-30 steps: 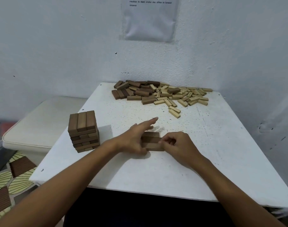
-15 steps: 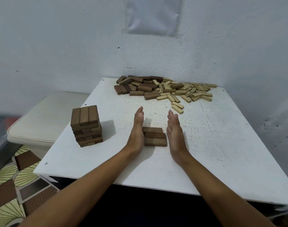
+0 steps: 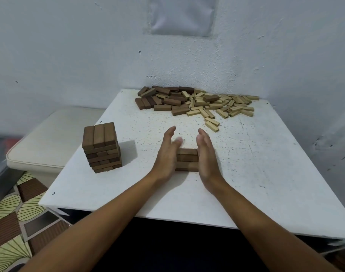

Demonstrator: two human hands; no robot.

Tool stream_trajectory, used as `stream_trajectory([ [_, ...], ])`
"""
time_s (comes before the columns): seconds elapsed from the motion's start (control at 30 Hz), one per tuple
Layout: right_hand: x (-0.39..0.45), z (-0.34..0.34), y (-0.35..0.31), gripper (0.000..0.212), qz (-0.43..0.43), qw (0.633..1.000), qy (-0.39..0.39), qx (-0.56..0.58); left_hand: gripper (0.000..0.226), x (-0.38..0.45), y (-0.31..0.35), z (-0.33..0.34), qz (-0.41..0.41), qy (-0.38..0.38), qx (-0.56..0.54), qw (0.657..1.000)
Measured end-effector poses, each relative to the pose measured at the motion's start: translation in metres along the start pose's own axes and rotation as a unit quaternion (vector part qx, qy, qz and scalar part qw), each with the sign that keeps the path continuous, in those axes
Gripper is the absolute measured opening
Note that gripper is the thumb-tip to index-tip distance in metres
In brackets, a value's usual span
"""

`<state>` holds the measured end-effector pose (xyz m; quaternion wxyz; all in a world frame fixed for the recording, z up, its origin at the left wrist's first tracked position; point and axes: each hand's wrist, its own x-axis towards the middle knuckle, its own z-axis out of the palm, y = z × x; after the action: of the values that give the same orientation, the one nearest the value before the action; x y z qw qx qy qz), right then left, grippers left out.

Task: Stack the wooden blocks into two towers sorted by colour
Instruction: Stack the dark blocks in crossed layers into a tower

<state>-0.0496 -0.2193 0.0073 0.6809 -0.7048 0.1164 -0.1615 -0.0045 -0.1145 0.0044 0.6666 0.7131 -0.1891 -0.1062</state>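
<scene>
Between the two flat palms at the near middle of the white speckled bench (image 3: 256, 173): a row of three dark brown wooden blocks (image 3: 187, 160), lying side by side. Left hand (image 3: 165, 154) pressed to the row's left ends, right hand (image 3: 206, 152) to its right ends, fingers (image 3: 202, 134) of both straight and gripping nothing, only squeezing the row square; left thumb blurred, so perhaps in motion. Well apart to the left, near the bench's edge, a short tower of dark brown blocks (image 3: 102, 147), several crossed layers high. At the far edge by the wall, a loose pile of dark and pale wooden blocks (image 3: 195, 104), dark mostly left, pale right; no pale tower begun.

Risks from here: uneven palm pressure buckling the middle block out of the row on lifting; a careless landing nudging the tower toward the edge; a skewed layer leaning everything above it.
</scene>
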Motion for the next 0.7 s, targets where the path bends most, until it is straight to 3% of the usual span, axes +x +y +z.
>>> stream_trajectory([
  [0.1,0.006,-0.028,0.002,0.06,-0.024,0.996,-0.033,-0.077,0.074,0.0,0.002,-0.025,0.034,-0.041,0.148,0.987],
  [0.23,0.009,-0.067,-0.001,0.083,-0.031,0.951,-0.175,-0.252,0.094,0.0,-0.004,-0.058,0.051,-0.136,0.291,0.946],
  [0.43,0.014,-0.072,-0.006,0.113,-0.013,0.922,-0.22,-0.317,0.099,0.006,-0.008,-0.067,0.021,-0.166,0.305,0.938],
  [0.7,0.017,-0.071,0.002,0.118,-0.021,0.925,-0.217,-0.311,0.1,0.01,-0.008,-0.063,0.031,-0.156,0.29,0.944],
])
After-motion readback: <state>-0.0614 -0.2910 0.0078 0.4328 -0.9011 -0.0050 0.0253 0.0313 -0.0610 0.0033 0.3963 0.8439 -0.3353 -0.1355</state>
